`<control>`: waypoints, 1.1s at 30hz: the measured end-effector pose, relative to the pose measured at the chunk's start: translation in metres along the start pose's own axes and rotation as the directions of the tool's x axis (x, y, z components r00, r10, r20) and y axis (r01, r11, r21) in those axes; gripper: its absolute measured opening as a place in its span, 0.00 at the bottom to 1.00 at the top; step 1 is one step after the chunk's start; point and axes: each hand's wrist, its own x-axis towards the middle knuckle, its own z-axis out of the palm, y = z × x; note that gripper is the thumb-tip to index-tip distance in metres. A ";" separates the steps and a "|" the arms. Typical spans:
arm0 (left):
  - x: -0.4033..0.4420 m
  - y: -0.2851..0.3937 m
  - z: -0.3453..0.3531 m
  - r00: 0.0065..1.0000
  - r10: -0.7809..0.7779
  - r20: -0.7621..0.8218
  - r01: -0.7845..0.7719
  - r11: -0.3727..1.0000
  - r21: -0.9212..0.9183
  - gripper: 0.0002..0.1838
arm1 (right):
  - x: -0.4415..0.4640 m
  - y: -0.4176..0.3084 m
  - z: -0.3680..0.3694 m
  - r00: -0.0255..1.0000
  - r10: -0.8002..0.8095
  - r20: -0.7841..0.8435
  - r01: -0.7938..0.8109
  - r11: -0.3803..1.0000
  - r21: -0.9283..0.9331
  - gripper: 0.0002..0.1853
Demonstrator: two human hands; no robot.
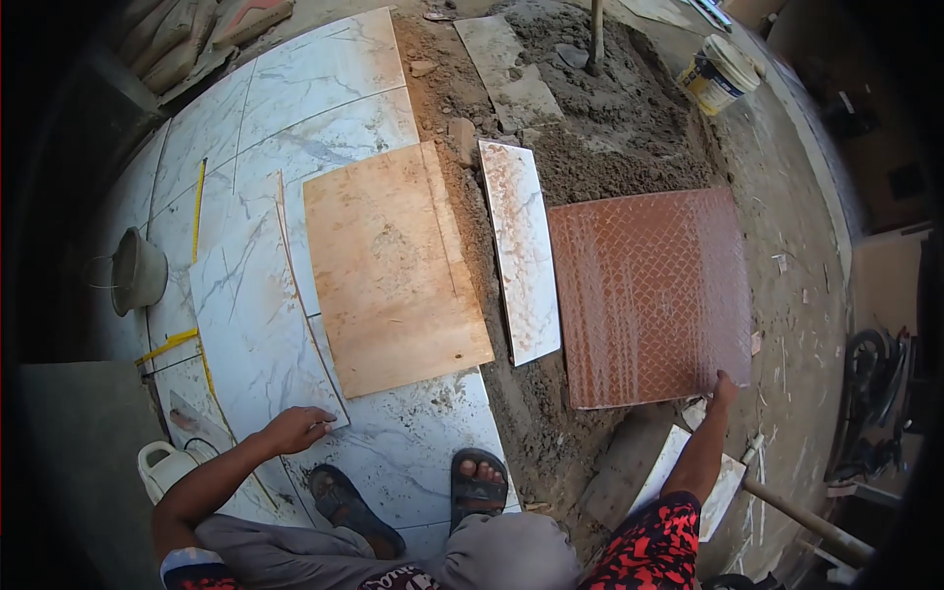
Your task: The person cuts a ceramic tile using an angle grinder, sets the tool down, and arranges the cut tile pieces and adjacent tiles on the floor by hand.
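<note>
My right hand [725, 387] grips the near right edge of a large tile, its reddish-brown underside [654, 295] with a diamond pattern facing up. Beside that tile lies a narrow white marbled strip [521, 251] with reddish smears. My left hand [300, 429] is at the near corner of a long white marbled piece [258, 305] resting on the tiled floor; its fingers are bent and partly hidden, so I cannot tell whether they hold it. Between the two sides lies a tan board [393, 270].
A grey bucket [140, 271] and yellow measuring tape [200, 211] are at the left. A mortar heap [629, 108] lies at the top, near a white-and-yellow bucket [719, 75]. A long-handled tool [806, 519] lies at lower right. My sandalled feet [479, 484] stand on the tiles.
</note>
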 end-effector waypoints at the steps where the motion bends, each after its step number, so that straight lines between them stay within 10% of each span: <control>1: 0.003 0.000 0.000 0.998 -0.012 0.059 0.011 1.000 0.021 0.16 | -0.015 -0.019 -0.002 0.998 0.007 -0.069 -0.018 0.988 -0.154 0.34; 9: 0.044 0.026 -0.012 0.968 0.246 0.041 -0.244 0.905 0.348 0.35 | -0.012 -0.070 -0.009 0.996 -0.092 -0.018 0.044 0.629 -0.776 0.37; 12: 0.098 0.066 -0.018 0.963 0.266 -0.052 -0.203 0.835 0.511 0.42 | -0.006 -0.084 0.003 0.991 -0.129 0.028 0.103 0.627 -0.772 0.38; 19: 0.251 0.163 -0.068 0.968 -0.224 -0.116 0.252 0.851 0.461 0.69 | 0.033 -0.149 0.051 0.982 -0.146 0.117 0.183 0.616 -0.766 0.43; 33: 0.277 0.154 -0.060 0.969 -0.225 -0.098 0.246 0.897 0.369 0.71 | 0.117 -0.164 0.068 0.955 -0.121 0.272 0.286 0.623 -0.728 0.49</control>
